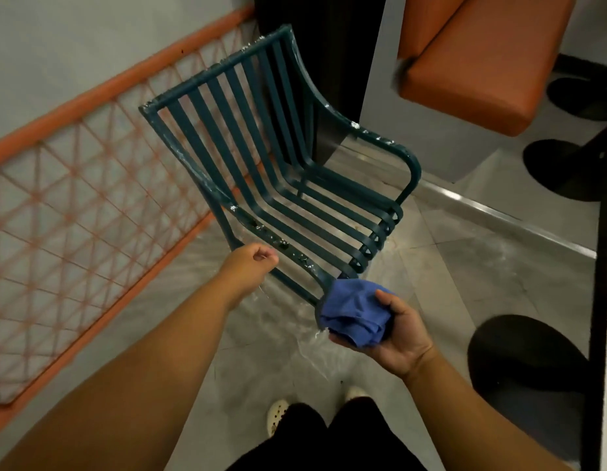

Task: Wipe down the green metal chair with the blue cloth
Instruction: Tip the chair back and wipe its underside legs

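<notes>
Bunched in the right hand (394, 334), the crumpled blue cloth (354, 316) was pressed against the slatted green metal chair's (261, 158) near armrest, fingers clamped round it, the left hand (253, 263) loosely fisted just beside that rail.

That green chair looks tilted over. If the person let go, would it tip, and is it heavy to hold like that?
The green chair leans at an angle, with the left hand closed on its armrest, so it would probably drop or tip if released. Its open slats and thin tubes suggest moderate weight. The frame looks rigid, unlike the bunched blue cloth.

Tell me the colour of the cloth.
Blue; the cloth shows in the head view, bunched in the right hand.
</notes>
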A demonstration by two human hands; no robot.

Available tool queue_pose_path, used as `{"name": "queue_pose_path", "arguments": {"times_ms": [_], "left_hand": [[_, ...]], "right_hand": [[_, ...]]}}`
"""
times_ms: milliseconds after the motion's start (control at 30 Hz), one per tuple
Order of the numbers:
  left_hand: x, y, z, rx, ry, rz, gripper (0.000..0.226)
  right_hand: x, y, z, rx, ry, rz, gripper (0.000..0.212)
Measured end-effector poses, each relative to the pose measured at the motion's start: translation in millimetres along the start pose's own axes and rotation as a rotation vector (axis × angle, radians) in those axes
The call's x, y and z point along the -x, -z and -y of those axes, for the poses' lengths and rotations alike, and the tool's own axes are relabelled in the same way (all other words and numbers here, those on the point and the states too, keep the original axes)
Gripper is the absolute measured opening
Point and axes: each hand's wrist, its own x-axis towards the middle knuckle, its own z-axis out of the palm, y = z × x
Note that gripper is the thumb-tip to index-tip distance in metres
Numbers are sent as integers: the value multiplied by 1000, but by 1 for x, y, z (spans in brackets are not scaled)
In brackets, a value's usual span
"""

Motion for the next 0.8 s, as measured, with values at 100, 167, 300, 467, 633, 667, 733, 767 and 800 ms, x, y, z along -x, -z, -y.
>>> {"name": "queue_pose_path", "arguments": {"times_ms": [100, 167, 300, 467, 633, 667, 733, 767, 800], "left_hand": [[-22, -17, 23, -10, 59, 18, 2], [-38, -28, 37, -12, 91, 20, 4], [-72, -46, 53, 32, 165, -28, 22], [-105, -74, 61, 228, 372, -28, 38], [-122, -95, 55, 481, 457, -16, 26], [-124, -98, 54, 497, 459, -25, 27], [-128, -100, 51, 511, 472, -53, 32], [-128, -100, 50, 505, 474, -68, 31], [-129, -100, 50, 497, 473, -83, 26]], "right_hand": [[-27, 7, -8, 46, -28, -158, 35], [-52, 11, -14, 114, 0, -260, 28], [-107, 8, -24, 342, 255, -392, 33], [-161, 5, -42, 878, 595, -383, 57], [-199, 13, -62, 1221, 594, -407, 53], [-202, 14, -58, 1160, 576, -436, 51], [-209, 14, -47, 995, 509, -494, 49], [-212, 14, -45, 988, 492, -508, 51], [-212, 11, -46, 1075, 505, -501, 56]]}}
